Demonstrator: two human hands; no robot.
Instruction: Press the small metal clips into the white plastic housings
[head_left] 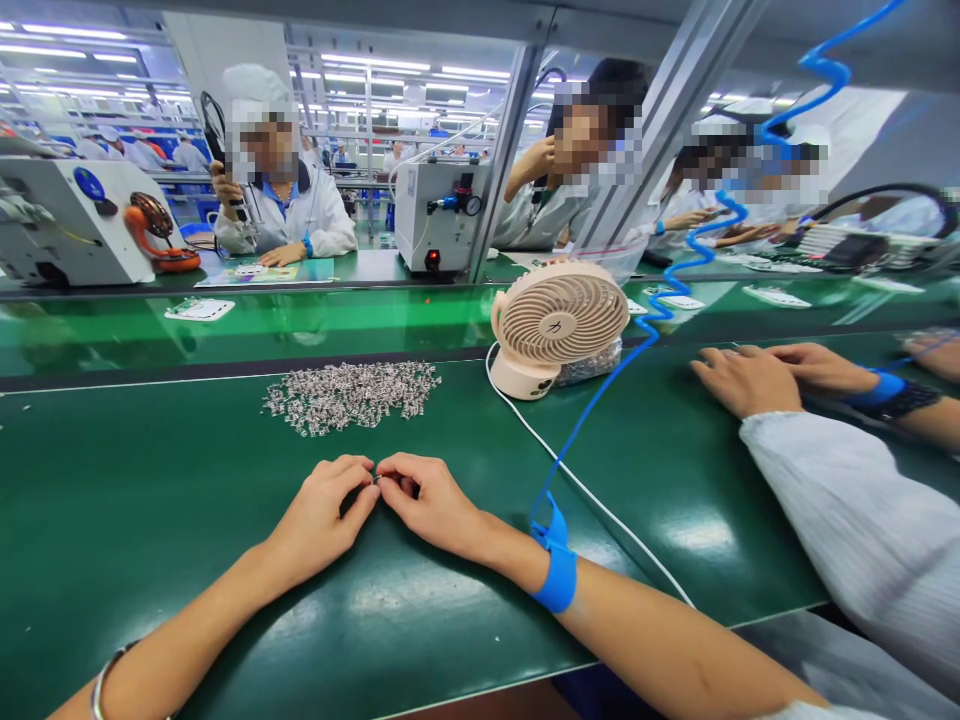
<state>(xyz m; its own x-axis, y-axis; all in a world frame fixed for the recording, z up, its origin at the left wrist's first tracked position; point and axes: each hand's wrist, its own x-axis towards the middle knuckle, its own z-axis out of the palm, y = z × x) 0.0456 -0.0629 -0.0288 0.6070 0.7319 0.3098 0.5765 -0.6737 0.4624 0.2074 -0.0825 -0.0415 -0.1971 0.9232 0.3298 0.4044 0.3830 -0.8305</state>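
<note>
My left hand [330,505] and my right hand [427,500] meet fingertip to fingertip just above the green tabletop [172,480]. Between them sits a tiny metal part [377,480], pinched from both sides by thumbs and forefingers; its exact shape is mostly covered. Just beyond my hands lies a loose pile of small silvery metal parts [352,395]. A blue wrist strap [556,565] circles my right wrist, its coiled blue cord rising to the upper right. On my left wrist is a metal bangle [105,680].
A beige fan [559,315] stands right of the pile, its white cable [600,510] crossing the table. Behind runs a green conveyor [337,315] carrying white panels [199,309]. At right, a co-worker's hands [750,380] and white sleeve rest close by. More people sit opposite.
</note>
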